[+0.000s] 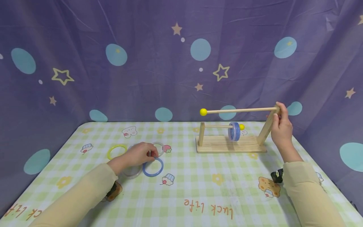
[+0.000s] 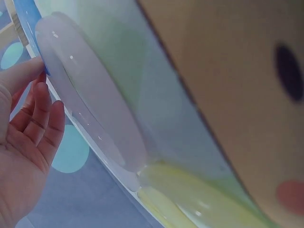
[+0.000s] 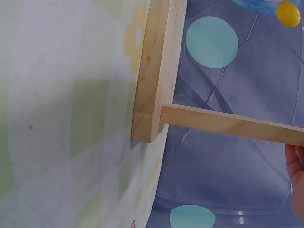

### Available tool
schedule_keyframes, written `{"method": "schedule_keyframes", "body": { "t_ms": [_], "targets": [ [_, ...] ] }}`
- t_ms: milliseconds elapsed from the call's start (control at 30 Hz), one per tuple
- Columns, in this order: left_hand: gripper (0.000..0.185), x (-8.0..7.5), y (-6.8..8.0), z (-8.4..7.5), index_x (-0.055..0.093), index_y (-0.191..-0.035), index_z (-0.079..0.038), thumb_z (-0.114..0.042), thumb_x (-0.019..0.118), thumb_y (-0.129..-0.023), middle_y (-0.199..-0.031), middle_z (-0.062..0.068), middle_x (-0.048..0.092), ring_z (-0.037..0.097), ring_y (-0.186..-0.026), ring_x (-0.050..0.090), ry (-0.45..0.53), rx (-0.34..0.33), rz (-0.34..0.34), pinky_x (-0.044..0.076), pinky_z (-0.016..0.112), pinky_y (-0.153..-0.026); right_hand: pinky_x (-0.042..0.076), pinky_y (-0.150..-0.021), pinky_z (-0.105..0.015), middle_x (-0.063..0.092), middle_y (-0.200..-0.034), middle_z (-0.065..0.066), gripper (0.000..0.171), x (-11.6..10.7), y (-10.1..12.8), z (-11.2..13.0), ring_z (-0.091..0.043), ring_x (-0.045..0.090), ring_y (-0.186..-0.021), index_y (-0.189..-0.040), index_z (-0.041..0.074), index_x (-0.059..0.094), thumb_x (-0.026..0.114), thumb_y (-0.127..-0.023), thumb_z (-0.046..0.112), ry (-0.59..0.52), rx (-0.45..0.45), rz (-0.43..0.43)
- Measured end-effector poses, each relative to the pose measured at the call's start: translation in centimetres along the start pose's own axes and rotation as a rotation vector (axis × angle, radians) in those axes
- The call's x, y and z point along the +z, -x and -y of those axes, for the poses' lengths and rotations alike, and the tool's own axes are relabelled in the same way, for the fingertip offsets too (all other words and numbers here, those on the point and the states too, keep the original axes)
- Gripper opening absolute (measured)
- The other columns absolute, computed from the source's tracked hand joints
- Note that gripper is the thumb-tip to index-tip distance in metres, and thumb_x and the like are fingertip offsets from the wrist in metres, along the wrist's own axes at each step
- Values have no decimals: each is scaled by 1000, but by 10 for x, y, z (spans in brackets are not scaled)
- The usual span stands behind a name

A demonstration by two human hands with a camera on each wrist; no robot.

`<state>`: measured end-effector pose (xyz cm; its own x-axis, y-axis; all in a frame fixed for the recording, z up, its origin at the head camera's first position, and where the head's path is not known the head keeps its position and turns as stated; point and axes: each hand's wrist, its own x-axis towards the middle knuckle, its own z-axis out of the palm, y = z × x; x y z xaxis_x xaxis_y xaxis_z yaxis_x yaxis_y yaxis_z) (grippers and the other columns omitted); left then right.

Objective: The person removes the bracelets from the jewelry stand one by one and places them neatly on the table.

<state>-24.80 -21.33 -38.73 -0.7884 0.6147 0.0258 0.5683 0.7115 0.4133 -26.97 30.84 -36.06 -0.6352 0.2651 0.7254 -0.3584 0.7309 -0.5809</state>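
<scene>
My left hand reaches down over several rings and pinches the edge of a blue ring with thumb and index finger. The other fingers are loosely bent. Under and beside the hand lie a pale translucent ring, a yellow ring and a clear ring. My right hand grips the top of the tall post on a wooden stand. From that post a bare upper rod with a yellow ball end points left. Blue rings hang on the lower rod.
A checked, printed cloth covers the table. Behind it hangs a purple curtain with stars and dots. The short post carries the lower rod, whose yellow ball points right.
</scene>
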Motion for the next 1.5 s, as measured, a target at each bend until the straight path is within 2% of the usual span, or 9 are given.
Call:
{"method": "schedule_keyframes", "body": {
  "t_ms": [100,400,533,633,733,1000,1167,1300,1500],
  "targets": [
    [11,0,0,1,70,-87,-21,-12,76,-85,-75,-14,58,5,-68,53,11,-2,0,46,26,-61,36,-68,-20,68,-100,-21,38,0,0,0,-40,63,-91,-143,21,42,40,-106,17,-3,-6,7],
    [11,1,-13,-20,71,-95,-13,-14,76,-85,-79,-11,61,9,-65,52,109,74,-62,45,26,-58,36,-68,-19,67,-102,-21,38,0,0,0,-40,63,-92,-143,20,41,39,-106,16,0,9,10],
    [12,4,-25,-35,71,-97,-10,-12,75,-86,-84,-10,64,7,-68,54,162,130,-92,47,26,-61,36,-68,-19,65,-94,7,38,0,0,0,-39,63,-91,-143,20,42,40,-105,16,-1,13,4],
    [14,9,-36,-46,71,-99,-9,-12,75,-87,-85,-11,64,7,-69,55,204,161,-103,48,26,-62,36,-68,-18,51,-91,33,38,0,1,-1,-38,63,-91,-143,21,43,40,-105,17,-6,14,-4],
    [16,13,-47,-60,71,-103,-8,-13,74,-88,-86,-10,63,7,-68,55,235,166,-99,50,26,-61,36,-68,-17,45,-88,43,38,1,1,-1,-37,63,-90,-143,22,43,41,-105,17,-6,17,-8],
    [18,17,-75,-95,69,-107,-7,-12,72,-90,-99,3,68,8,-76,58,263,255,-77,51,22,-65,38,-67,-20,46,-89,39,38,1,0,-1,-32,60,-85,-143,22,43,41,-105,17,-1,5,-12],
    [18,21,-91,-117,69,-108,-12,-14,71,-90,-95,-2,66,6,-75,58,308,266,-73,51,22,-66,38,-67,-20,46,-88,41,37,1,0,-1,-33,59,-83,-142,20,43,40,-105,17,-8,-5,-15],
    [19,27,-107,-134,68,-109,-11,-14,71,-91,-92,-5,66,5,-72,59,339,294,-88,51,21,-66,37,-67,-21,55,-89,30,37,0,-1,-1,-36,61,-85,-142,20,44,40,-105,17,-6,-2,-15],
    [20,39,-127,-157,68,-111,-11,-15,69,-92,-102,-2,67,4,-77,60,433,292,-121,51,20,-66,37,-66,-21,68,-99,-20,38,-1,0,0,-40,63,-89,-143,21,42,40,-105,17,-5,1,3]
  ]
}}
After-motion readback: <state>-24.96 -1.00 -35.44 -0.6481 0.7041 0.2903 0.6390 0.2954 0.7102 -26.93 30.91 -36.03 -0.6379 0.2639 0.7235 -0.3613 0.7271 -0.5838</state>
